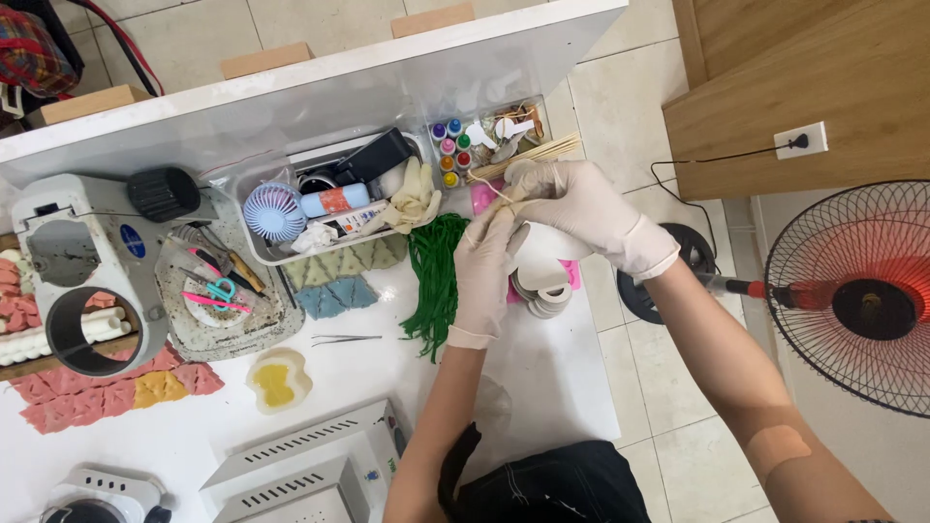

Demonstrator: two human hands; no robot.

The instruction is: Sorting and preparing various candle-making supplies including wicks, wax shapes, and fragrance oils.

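Over the white table, beside a bundle of green strands, the gloved right hand and gloved left hand meet (fingertips touching), fingers pinched together on a thin pale stick held between them above small white rings.

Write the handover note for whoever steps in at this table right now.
Left hand: gloved, pinching a thin pale stick at its lower end.
Right hand: gloved, closed on the same stick from above.
Nearby: green strands lie on the white table left of the hands; a bundle of sticks lies by the small paint bottles; white tape rolls sit under the hands; tweezers lie beside the strands.
Done: one stick picked out.
Left: strands untouched, nothing on the stick that I can see.
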